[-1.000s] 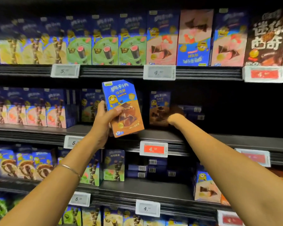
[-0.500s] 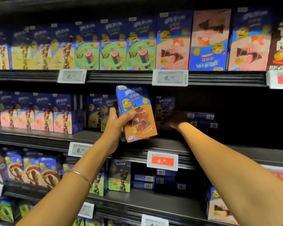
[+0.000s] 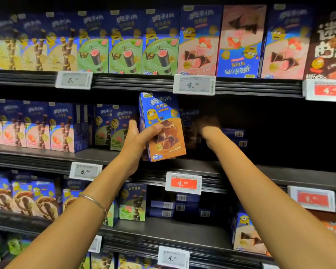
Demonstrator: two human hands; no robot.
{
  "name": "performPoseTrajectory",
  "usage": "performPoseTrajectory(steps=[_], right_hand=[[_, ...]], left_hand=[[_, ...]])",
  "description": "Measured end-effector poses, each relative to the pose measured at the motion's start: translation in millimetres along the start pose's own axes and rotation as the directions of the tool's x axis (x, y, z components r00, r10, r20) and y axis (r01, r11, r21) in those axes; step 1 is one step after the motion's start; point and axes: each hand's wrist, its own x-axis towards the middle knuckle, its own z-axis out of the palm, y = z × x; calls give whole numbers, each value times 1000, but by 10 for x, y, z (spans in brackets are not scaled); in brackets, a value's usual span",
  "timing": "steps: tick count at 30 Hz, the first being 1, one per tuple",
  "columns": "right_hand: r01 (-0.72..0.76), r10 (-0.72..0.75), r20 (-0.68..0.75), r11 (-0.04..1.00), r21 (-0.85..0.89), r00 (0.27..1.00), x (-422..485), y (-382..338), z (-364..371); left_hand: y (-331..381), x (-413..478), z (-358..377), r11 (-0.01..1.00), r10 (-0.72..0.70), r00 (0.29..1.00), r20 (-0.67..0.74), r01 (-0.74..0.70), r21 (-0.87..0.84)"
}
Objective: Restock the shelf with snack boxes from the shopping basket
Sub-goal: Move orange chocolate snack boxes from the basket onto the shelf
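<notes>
My left hand (image 3: 135, 141) grips a blue and orange snack box (image 3: 164, 131) by its left edge, thumb across the front. The box is held nearly upright, just above the front lip of the middle shelf (image 3: 279, 172). My right hand (image 3: 209, 126) reaches deep into the dark part of that shelf. It lies beside a matching box (image 3: 188, 118) standing at the back. The hand is blurred and in shadow, so its fingers are unclear. The shopping basket is out of view.
Blue boxes (image 3: 235, 133) lie flat at the back right of the middle shelf. Green-fronted boxes (image 3: 116, 131) stand left of the held box, pink ones (image 3: 62, 131) further left. The upper shelf is packed with boxes. Price tags (image 3: 183, 183) line the shelf edges.
My left hand has brought the box lower and nearer the middle shelf, tilted less. My right hand has stayed deep in the shelf beside the back box.
</notes>
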Motion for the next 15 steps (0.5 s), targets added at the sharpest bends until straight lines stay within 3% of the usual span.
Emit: performPoseTrajectory(steps=[2, 3, 6, 9, 15], right_hand=[[2, -32, 90, 948, 318, 995, -381, -133, -112], [-20, -61, 195, 921, 390, 979, -582, -170, -181], [36, -192, 442, 941, 336, 876, -996, -199, -311], [103, -210, 367, 952, 289, 906, -1112, -175, -370], [28, -164, 395, 944, 328, 904, -1128, -106, -568]], left_hand=[[-7, -15, 52, 1000, 3, 1000, 8, -3, -11], [-12, -18, 80, 1000, 5, 1000, 9, -5, -17], [-20, -20, 168, 999, 1, 1000, -5, -1, -35], [-35, -20, 259, 999, -19, 1000, -5, 19, -33], [-5, -25, 452, 985, -74, 993, -95, 88, 150]])
